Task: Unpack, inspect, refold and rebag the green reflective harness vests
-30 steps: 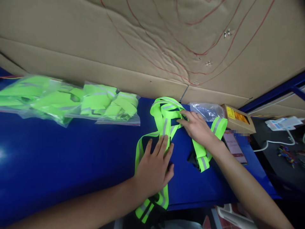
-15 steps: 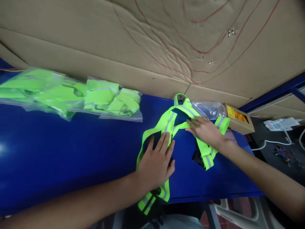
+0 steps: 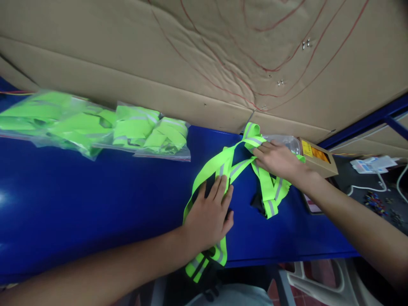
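Observation:
Neon green straps with grey reflective stripes (image 3: 208, 167) lie loosely looped on the blue table (image 3: 127, 191). My left hand (image 3: 208, 214) rests flat on their left part, fingers spread, with strap passing under the palm. Farther right, my right hand (image 3: 276, 159) has its fingers closed on the upper right part of the straps. A black buckle (image 3: 257, 203) lies below my right hand at the strap's edge. More black buckle parts and strap ends hang at the table's front edge, below my left wrist.
Clear bags of folded green straps (image 3: 137, 127) line the back left. Behind the right hand are a clear plastic bag (image 3: 288, 142) and a cardboard box (image 3: 318, 158). A phone-like object (image 3: 312, 205) lies under the right forearm. Brown cardboard (image 3: 127, 51) stands behind; a white chair (image 3: 318, 282) is below.
My right hand has moved slightly up, drawing the straps' right part inward and left. The top loop has shifted and flattened. My left hand has stayed in place.

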Action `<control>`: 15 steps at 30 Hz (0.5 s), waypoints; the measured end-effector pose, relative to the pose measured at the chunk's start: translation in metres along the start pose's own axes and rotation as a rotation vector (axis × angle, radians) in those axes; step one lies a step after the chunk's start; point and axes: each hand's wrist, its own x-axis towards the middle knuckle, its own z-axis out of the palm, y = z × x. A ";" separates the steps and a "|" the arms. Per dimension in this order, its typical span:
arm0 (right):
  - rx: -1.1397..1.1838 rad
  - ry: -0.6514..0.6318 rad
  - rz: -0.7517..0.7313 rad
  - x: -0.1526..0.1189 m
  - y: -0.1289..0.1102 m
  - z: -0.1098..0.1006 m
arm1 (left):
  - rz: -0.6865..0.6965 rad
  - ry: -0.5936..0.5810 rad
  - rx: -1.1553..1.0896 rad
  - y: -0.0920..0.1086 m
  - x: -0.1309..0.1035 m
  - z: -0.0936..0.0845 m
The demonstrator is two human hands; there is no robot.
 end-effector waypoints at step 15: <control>0.239 0.001 0.194 0.016 -0.012 0.031 | 0.050 0.047 -0.113 -0.001 -0.003 0.004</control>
